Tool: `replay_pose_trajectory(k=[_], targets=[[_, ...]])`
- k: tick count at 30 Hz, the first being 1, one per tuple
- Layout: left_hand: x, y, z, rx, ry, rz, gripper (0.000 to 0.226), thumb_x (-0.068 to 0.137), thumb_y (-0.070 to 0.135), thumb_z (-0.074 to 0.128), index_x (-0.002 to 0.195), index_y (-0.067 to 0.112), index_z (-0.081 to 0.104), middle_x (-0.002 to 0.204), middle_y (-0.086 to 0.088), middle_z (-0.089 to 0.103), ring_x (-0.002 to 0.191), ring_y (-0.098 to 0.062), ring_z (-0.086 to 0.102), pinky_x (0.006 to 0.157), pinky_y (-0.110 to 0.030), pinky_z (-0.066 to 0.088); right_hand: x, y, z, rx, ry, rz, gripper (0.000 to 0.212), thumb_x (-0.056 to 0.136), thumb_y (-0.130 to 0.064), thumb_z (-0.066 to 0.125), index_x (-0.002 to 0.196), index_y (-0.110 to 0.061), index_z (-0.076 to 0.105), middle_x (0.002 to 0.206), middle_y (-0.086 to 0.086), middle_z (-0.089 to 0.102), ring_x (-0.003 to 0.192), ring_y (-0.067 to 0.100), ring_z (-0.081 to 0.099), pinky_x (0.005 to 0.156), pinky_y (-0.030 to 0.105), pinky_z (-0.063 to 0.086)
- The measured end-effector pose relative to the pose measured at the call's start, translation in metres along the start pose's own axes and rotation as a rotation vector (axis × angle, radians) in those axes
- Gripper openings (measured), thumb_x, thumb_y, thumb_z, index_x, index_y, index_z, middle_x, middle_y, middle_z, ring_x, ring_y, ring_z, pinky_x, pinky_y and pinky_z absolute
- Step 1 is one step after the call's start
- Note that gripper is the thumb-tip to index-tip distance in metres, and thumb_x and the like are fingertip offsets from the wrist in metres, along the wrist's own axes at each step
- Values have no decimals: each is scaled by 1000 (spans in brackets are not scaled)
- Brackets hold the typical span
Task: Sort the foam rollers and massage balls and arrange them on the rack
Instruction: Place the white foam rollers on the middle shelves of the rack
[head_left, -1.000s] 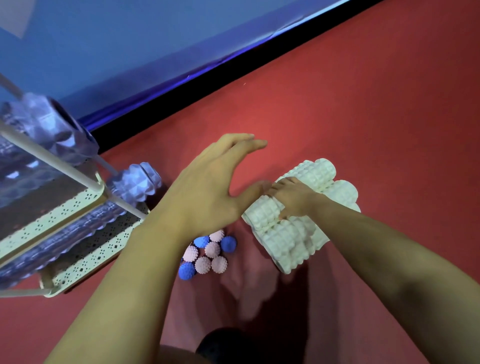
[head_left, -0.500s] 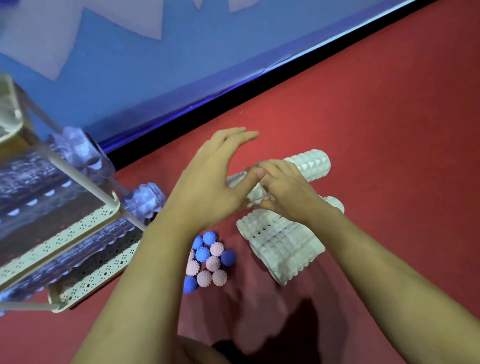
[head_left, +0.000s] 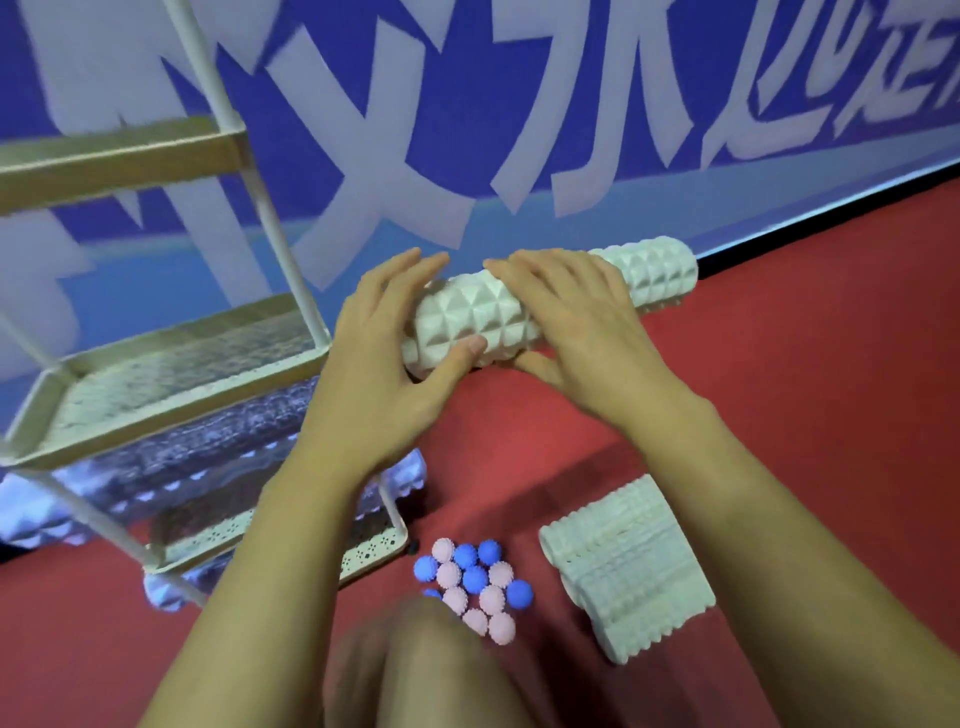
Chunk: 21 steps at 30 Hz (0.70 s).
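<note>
A white studded foam roller (head_left: 660, 278) is held up in the air in front of the blue wall. My left hand (head_left: 382, 358) grips its left end, thumb on the near side. My right hand (head_left: 582, 322) holds its middle from above. More white rollers (head_left: 628, 566) lie side by side on the red floor at the lower right. A cluster of spiky pink and blue massage balls (head_left: 475, 584) sits on the floor beside them. The cream rack (head_left: 171, 364) stands at the left, with purple rollers (head_left: 218, 457) on its lower shelves.
A blue banner wall (head_left: 467, 104) with large white lettering runs behind, meeting the red floor (head_left: 805, 415) at a black strip. My knee (head_left: 415, 670) rises at the bottom centre, next to the balls. The rack's middle shelf holds nothing visible.
Both hands lifted one white roller off the floor pile and raised it up and leftwards. The view tilted up, showing the rack's upper shelves.
</note>
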<state>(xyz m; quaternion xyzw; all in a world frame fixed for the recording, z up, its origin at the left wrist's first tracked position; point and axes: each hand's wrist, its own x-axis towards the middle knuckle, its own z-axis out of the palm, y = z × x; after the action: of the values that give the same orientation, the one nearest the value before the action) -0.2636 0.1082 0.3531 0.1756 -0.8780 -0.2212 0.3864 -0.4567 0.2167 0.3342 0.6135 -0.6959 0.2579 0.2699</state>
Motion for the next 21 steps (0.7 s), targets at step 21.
replay_pose_trajectory(k=[21], targets=[[-120, 66, -212, -282, 714, -50, 19, 94, 29, 65, 101, 11, 65, 98, -5, 71, 86, -12, 66, 73, -23, 52, 46, -240, -100, 152, 212, -335, 82, 78, -49, 79, 150, -23, 49, 142, -2, 56, 134, 22, 51, 121, 50, 24]])
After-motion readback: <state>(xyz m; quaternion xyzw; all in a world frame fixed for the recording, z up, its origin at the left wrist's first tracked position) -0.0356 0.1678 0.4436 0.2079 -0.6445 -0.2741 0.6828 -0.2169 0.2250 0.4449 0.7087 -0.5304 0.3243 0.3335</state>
